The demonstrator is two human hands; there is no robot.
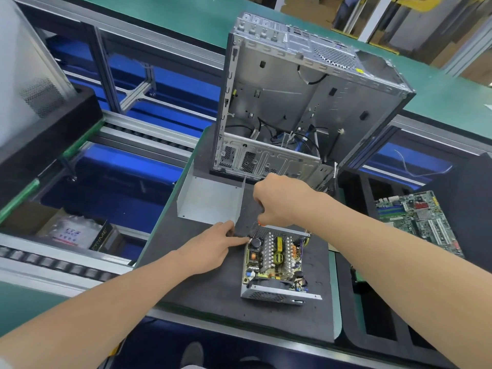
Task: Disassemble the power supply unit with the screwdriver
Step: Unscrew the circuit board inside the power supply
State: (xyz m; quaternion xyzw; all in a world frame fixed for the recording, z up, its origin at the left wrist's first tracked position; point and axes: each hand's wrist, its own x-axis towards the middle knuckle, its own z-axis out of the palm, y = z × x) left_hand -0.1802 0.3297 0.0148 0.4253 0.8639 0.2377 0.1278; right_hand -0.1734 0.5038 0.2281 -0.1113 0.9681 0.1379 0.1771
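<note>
Three containers in shot. Open silver metal computer case (306,102) stands upright at the far end of the dark grey mat (199,288), with black and blue cables (292,139) bunched low inside. Black foam tray (354,187) on the right holds a green motherboard (418,222). Brown cardboard box (26,219) at lower left carries bagged parts (72,233).

Now the grey metal power supply unit (274,262): it sits mid-mat, lid off, showing pale heat sinks, yellow transformers and copper coils. Its bent grey sheet-metal cover (210,201) lies just beyond. Left hand (210,246) reaches in, fingers fairly straight, tips touching the unit's far-left corner. Right hand (282,201) is fisted round the screwdriver (259,222) above the far edge; only an orange sliver shows.
</note>
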